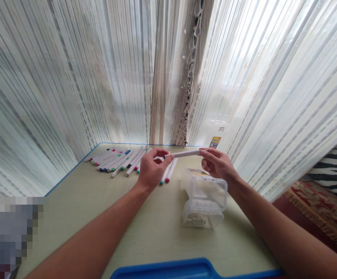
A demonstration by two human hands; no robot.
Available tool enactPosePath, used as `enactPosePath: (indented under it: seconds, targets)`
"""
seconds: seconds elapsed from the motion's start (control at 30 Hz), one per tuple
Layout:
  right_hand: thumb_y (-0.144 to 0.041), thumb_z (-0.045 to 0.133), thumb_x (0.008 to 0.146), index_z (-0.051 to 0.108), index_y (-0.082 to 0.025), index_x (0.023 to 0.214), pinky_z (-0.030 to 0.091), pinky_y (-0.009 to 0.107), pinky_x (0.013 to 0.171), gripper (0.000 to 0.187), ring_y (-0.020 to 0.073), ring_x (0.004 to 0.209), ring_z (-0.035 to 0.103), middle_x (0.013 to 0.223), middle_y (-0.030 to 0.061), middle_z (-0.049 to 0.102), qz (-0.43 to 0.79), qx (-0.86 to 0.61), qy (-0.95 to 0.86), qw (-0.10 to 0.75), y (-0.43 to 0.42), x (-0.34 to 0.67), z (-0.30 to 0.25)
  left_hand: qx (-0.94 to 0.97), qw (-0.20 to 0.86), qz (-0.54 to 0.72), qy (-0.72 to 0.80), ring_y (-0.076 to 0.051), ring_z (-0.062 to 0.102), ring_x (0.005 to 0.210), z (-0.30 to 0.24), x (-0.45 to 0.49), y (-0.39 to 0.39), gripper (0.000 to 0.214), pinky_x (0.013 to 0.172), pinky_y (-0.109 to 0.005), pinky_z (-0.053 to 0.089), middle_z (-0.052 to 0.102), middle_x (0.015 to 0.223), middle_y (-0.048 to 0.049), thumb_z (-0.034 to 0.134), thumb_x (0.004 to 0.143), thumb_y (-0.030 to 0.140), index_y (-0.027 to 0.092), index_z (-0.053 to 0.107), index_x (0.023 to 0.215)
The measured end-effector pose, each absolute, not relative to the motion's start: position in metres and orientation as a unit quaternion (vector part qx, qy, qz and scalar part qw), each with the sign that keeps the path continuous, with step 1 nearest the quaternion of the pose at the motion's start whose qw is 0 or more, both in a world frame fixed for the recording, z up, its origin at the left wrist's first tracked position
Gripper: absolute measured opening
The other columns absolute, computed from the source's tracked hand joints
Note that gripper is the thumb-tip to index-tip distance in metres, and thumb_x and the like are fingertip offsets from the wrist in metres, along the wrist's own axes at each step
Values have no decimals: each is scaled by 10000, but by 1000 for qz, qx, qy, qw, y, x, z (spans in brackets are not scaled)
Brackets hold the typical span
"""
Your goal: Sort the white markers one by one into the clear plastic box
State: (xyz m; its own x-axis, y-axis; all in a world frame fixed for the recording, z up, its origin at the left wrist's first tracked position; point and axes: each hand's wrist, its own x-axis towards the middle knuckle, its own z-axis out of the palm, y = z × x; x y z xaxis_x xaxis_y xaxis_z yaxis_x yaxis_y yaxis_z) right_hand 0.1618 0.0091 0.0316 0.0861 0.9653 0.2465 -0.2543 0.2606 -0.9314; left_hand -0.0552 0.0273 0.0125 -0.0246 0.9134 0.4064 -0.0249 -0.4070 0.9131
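Left hand (153, 167), right hand (220, 166) in pinch-grip

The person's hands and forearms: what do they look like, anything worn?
The left hand and right hand are ungloved. The left forearm and right forearm show no sleeve, watch or bracelet within the frame. No ring is visible, though some fingers are partly hidden.

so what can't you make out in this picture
All in the head view:
Held marker: its right end is covered by the right grip.
Piled markers: any lettering is too small to read.
Yellow label: print too small.
Clear box: cloudy plastic blurs what's inside, if anything.
Blue edging: cut off by the bottom edge.
Lower-left corner: pixelated.
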Motion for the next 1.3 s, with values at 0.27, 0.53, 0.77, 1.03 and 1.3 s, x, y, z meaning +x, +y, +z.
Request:
enactPosePath:
  seconds: [0.27,0.53,0.77,1.03,1.3]
  targets:
    - [-363,903,644,784,-205,793,255,203,370,247,55,411,445,555,-30,579,482,-356,-482,639,11,164,29,575,404,601,381,-85,528,549,14,-55,26,378,488,-212,394,685,834,-37,807,715,447,133,695,891]
    - [-372,904,633,780,-205,797,250,207,364,265,52,415,444,606,-18,619,472,-359,-481,646,12,163,29,581,431,595,351,-77,480,479,12,-55,28,351,458,-218,370,673,711,-27,751,778,460,130,690,880]
    - [-394,903,625,777,-205,802,242,217,369,288,62,415,441,583,-25,596,471,-368,-473,647,11,163,29,573,444,595,348,-71,473,450,13,-54,27,313,423,-212,329,684,739,-39,735,793,432,138,682,887]
    - [-425,896,625,775,-212,828,249,222,375,317,70,422,452,554,-38,561,463,-374,-480,645,10,162,31,578,442,588,352,-66,449,431,14,-54,26,284,413,-211,326,679,734,-38,718,797,404,140,681,894]
    - [-389,903,623,785,-219,834,234,227,375,295,57,420,435,679,0,678,476,-363,-466,652,12,164,30,580,445,585,351,-64,452,448,14,-54,25,257,418,-207,325,664,743,-28,718,796,362,142,680,924]
